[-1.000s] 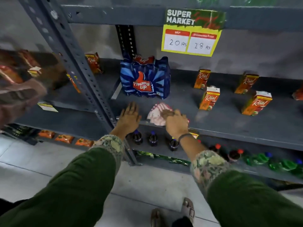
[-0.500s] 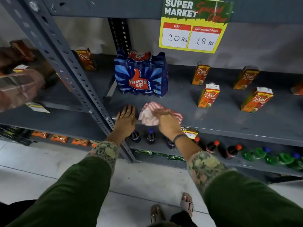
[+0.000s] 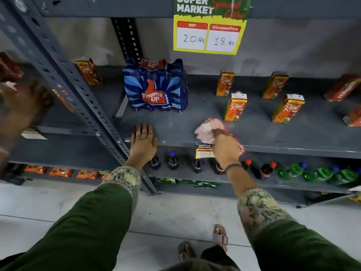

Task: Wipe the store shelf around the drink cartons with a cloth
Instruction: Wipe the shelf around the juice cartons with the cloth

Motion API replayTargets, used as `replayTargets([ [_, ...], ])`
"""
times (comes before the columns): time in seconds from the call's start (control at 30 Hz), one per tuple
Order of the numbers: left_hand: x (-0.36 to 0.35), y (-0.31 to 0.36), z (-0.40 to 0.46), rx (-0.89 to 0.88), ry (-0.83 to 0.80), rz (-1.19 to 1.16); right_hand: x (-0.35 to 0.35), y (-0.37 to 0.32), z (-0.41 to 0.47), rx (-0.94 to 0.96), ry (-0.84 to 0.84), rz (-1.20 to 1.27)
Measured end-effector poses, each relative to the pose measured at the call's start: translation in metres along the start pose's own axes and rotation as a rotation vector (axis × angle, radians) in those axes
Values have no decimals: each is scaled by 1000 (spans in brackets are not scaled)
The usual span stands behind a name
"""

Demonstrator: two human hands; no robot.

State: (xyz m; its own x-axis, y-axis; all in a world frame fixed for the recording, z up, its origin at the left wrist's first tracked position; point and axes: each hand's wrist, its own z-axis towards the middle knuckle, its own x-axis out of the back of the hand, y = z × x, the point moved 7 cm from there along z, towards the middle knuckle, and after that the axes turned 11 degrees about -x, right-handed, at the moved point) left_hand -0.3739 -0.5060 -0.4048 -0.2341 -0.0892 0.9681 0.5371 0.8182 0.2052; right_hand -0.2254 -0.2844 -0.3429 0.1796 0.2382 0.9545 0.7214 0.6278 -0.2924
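Observation:
A grey metal shelf carries several orange drink cartons; the nearest carton stands upright just behind the cloth, and another carton is to its right. My right hand presses a pink and white cloth onto the shelf near its front edge. My left hand lies flat with fingers spread on the shelf's front edge, in front of a blue soda multipack.
A slanted grey upright post rises left of my left hand. Dark and green bottles line the shelf below. A price sign hangs above. Another person's blurred hand is at far left.
My right hand has slid the cloth to the right along the shelf front, toward the nearest carton. My left hand has stayed in place.

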Motion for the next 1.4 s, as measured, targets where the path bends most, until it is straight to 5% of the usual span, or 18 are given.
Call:
replayTargets([
  [0.13,2,5,-3,35,32,32,-22,-44,-36,381,-240,82],
  [0.3,4,43,-8,-81,125,7,28,41,-12,35,161,218],
  [0.4,0,89,-7,-256,95,27,35,88,16,-209,128,183],
  [0.53,-8,140,4,-352,20,-20,9,58,12,129,-82,1],
  [0.63,-10,159,17,-285,7,-68,-3,64,-10,312,-123,-23],
  [0.83,-26,193,29,-108,-35,-105,38,195,51,-121,5,-88],
  [1.07,-42,203,33,44,37,-45,15,128,35,408,-161,-142],
  [1.27,-46,200,34,72,25,-20,38,182,76,137,-50,-79],
  [1.4,-47,199,35,77,3,-50,27,130,77,332,-166,-46],
])
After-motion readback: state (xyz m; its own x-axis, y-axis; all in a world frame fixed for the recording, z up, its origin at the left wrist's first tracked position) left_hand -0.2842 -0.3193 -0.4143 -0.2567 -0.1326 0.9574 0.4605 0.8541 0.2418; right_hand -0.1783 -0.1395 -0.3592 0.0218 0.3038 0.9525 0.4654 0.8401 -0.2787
